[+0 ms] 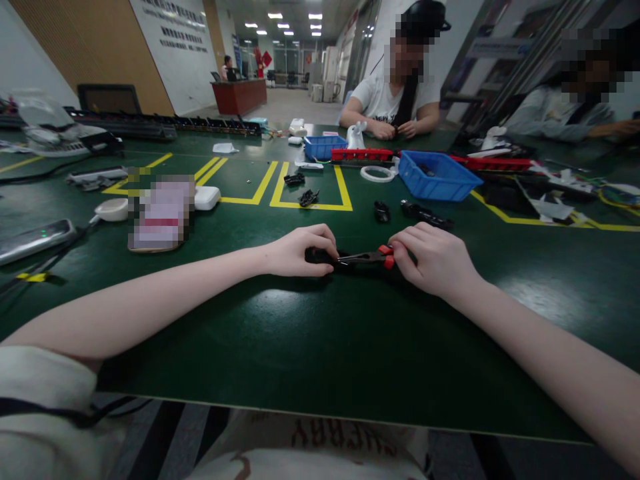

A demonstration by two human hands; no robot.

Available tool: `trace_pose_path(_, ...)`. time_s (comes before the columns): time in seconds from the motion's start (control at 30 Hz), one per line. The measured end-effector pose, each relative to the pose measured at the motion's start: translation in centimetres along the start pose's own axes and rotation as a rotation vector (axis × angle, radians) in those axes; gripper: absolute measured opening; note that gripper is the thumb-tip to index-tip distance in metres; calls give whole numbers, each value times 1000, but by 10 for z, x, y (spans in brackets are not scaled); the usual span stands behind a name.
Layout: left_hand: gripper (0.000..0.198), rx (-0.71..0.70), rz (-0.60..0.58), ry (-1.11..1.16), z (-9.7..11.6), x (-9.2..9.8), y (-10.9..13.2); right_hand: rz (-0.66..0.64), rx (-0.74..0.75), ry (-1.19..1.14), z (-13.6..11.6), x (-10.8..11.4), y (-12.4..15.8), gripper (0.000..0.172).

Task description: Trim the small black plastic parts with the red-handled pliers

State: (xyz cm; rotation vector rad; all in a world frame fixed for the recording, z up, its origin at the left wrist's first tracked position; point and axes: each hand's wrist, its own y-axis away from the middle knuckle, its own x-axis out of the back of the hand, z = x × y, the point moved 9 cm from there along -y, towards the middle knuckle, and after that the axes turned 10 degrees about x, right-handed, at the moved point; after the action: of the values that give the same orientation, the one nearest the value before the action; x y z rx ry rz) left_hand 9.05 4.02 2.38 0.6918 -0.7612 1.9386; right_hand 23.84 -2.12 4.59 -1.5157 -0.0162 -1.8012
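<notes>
My left hand [303, 251] holds a small black part [316, 255] just above the green table, its fingers wrapped round it. My right hand [431, 257] grips the red handles of long-nosed pliers [369, 257]. The tips of the pliers point left and meet the black part by my left fingertips; the exact contact is too small to make out. Beyond my hands lie a black piece [382, 212] and a longer black piece [425, 215]. Two more black parts [295, 179] [309, 197] rest inside a yellow-taped outline.
Blue bins [440, 190] [324, 148] and a white ring [377, 174] stand on the green table [250, 347]. A phone [163, 217], a white case [207, 198] and cables lie left. A person [395, 100] sits opposite, another [550, 113] at the right.
</notes>
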Motion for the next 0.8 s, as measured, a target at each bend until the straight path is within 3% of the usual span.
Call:
trace_pose_path(0.5,23,24,-63,21,-4,-2,-1,85,-24,52,7,13,3,25)
trace_pose_path(0.8,23,53,-52,-36,-6,-4,-1,65,22,52,3,11,3,24)
